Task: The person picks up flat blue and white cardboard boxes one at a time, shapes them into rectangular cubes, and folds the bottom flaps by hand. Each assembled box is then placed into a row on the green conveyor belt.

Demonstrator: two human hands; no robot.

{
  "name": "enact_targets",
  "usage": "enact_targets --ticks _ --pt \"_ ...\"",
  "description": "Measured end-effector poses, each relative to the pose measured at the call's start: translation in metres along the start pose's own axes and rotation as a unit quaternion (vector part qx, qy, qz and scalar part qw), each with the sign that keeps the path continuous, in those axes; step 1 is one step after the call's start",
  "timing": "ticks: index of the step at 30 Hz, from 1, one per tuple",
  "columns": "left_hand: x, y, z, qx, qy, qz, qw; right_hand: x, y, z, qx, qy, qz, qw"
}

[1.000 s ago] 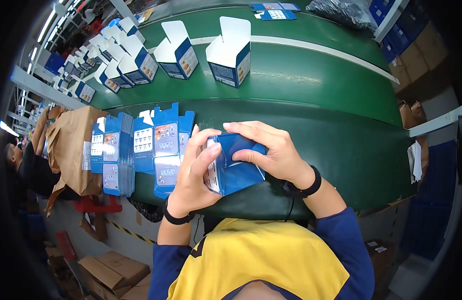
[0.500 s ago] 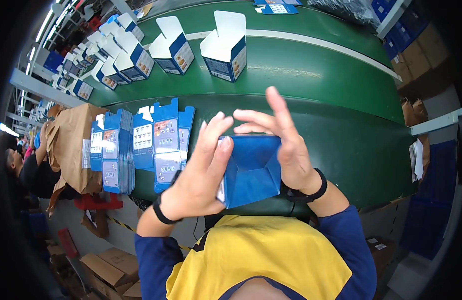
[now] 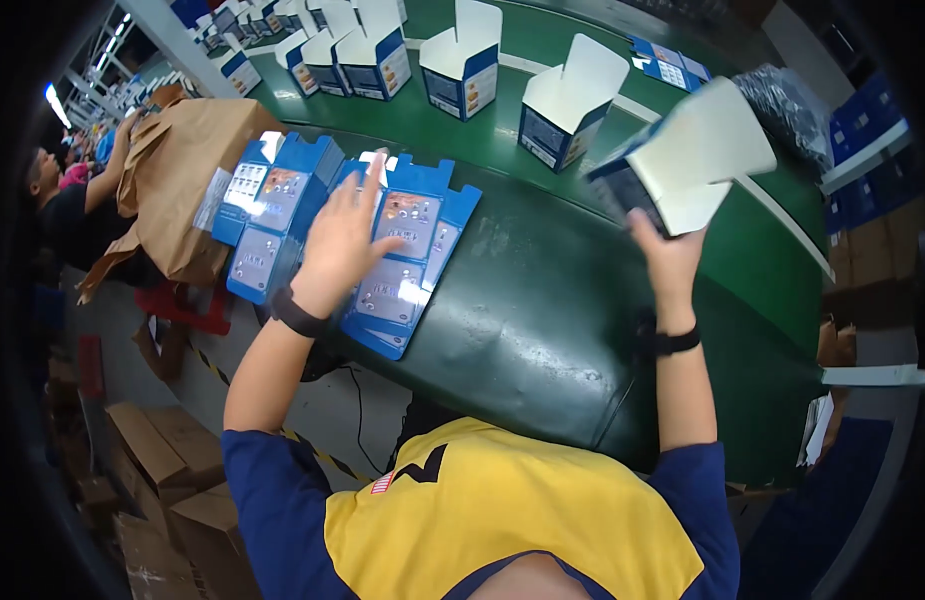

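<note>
My right hand (image 3: pixel 672 258) grips the lower edge of an open carton (image 3: pixel 687 165), blue outside and white inside, with its lid flaps up. The carton is tilted over the green belt at the right and somewhat blurred. Over on the left, my left hand (image 3: pixel 337 240) is spread above a pile of flat blue carton blanks (image 3: pixel 397 270) and holds nothing; whether it touches them I cannot tell. A thicker stack of the same blanks (image 3: pixel 267 215) lies just left of that hand.
Open cartons (image 3: pixel 460 80) stand in a line on the green belt (image 3: pixel 622 190), one (image 3: pixel 562 120) nearest the raised carton. A brown paper bag (image 3: pixel 197 180) stands at the left, a person (image 3: pixel 87 195) behind it. Flat blue printed pieces (image 3: pixel 672 65) lie at the far right.
The carton has gone from between both hands to my right hand at the upper right, now turned with its flaps up. My left hand has moved left over the blanks. The view has shifted.
</note>
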State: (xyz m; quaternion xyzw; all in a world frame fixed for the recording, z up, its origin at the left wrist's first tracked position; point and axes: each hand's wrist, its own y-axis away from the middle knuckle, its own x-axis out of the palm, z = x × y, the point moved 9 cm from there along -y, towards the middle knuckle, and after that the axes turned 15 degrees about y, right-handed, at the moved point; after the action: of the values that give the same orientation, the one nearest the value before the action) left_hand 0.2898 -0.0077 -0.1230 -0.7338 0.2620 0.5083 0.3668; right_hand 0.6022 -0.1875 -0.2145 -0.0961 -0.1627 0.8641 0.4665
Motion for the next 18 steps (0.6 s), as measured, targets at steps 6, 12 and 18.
enact_targets --ticks 6,12,18 --pt "0.017 0.021 0.057 -0.191 -0.02 0.043 0.98 0.008 -0.067 -0.086 -0.008 0.244 0.043 0.969" --pt "0.013 0.04 -0.006 -0.039 -0.055 -0.089 0.994 0.039 0.005 -0.025 0.119 0.113 0.098 0.981" --pt "0.036 0.042 -0.051 -0.091 0.342 -0.03 0.935 0.087 0.113 -0.006 0.315 -0.181 0.208 0.908"
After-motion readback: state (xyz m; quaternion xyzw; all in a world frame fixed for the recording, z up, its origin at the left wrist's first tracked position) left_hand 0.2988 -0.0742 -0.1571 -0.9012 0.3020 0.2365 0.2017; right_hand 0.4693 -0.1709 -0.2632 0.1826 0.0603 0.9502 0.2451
